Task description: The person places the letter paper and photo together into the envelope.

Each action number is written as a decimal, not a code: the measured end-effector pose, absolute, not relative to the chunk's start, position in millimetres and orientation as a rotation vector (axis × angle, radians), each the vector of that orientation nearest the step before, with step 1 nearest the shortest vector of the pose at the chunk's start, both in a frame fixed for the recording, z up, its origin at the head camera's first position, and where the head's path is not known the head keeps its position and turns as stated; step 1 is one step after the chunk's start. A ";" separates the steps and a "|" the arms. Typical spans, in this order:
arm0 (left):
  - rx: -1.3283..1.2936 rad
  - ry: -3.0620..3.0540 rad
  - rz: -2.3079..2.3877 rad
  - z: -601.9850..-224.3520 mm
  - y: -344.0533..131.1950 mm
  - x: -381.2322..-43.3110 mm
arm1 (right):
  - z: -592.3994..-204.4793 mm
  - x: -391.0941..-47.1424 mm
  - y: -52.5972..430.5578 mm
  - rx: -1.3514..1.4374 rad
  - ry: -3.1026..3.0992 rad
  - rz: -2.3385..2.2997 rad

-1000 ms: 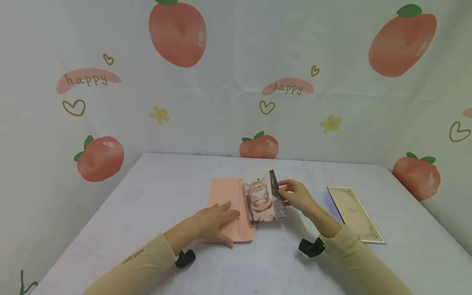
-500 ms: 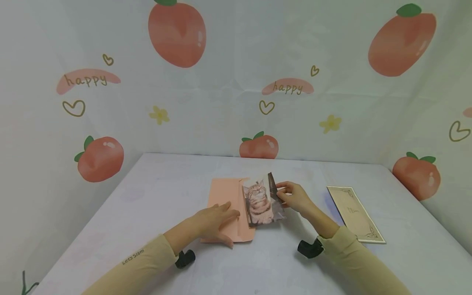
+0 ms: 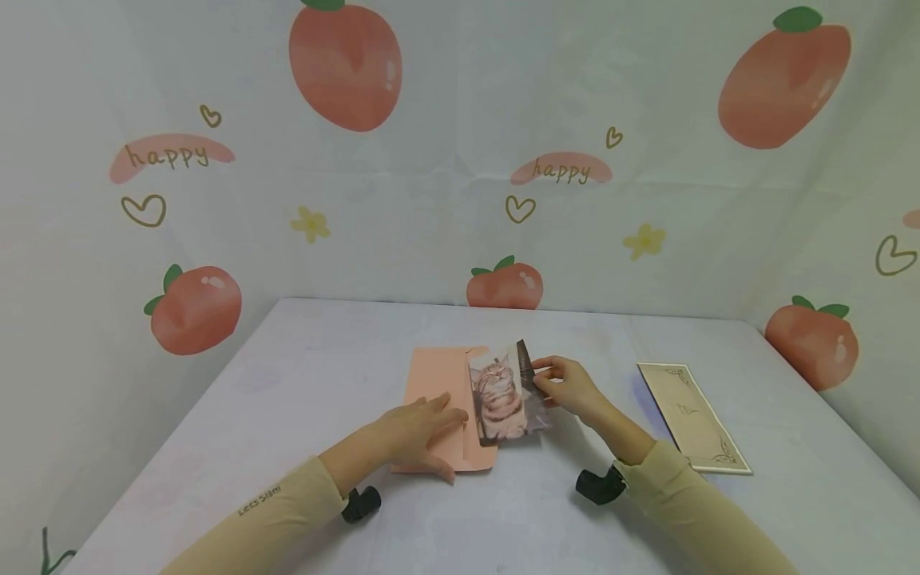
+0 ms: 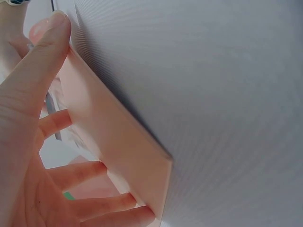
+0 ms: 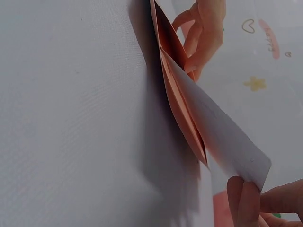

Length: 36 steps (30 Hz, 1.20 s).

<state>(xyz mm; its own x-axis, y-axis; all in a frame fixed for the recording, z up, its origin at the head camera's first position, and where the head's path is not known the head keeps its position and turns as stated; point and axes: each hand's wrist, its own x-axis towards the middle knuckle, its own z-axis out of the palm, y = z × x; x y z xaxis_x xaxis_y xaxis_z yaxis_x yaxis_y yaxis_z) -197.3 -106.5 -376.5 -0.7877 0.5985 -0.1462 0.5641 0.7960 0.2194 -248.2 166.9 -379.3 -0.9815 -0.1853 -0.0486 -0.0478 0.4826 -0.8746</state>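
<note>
A peach-pink envelope [image 3: 436, 371] lies on the table, its open side facing right. My left hand [image 3: 424, 427] rests flat on it with fingers spread, the thumb over its near edge; in the left wrist view the fingertips touch the envelope's face [image 4: 118, 142]. My right hand [image 3: 571, 389] pinches the right edge of a card with a cat picture [image 3: 499, 395] between thumb and fingers. The card is tilted, its right side raised. Seen from the right wrist, the card's plain back [image 5: 227, 132] slants down to the gaping mouth of the envelope [image 5: 177, 94], its corner at the opening.
A cream card with ornate corners and a border [image 3: 693, 419] lies on the right side of the white table [image 3: 316, 343], beyond the right forearm. Behind the table hangs a white cloth printed with fruit and hearts [image 3: 431, 216]. Black wrist cameras [image 3: 600, 485] hang under both sleeves.
The right hand has moved a little left and toward the body, bringing the cat card further over the envelope's open side. The left hand and envelope have stayed put.
</note>
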 end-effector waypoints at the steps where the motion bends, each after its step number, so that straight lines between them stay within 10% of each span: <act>1: 0.911 2.778 0.241 -376.4 -106.4 -197.3 | -379.3 -248.0 166.3 -0.207 2.583 -1.519; 36: 0.892 2.768 0.226 -373.6 -104.8 -196.3 | -383.8 -247.4 145.5 -0.238 2.522 -1.599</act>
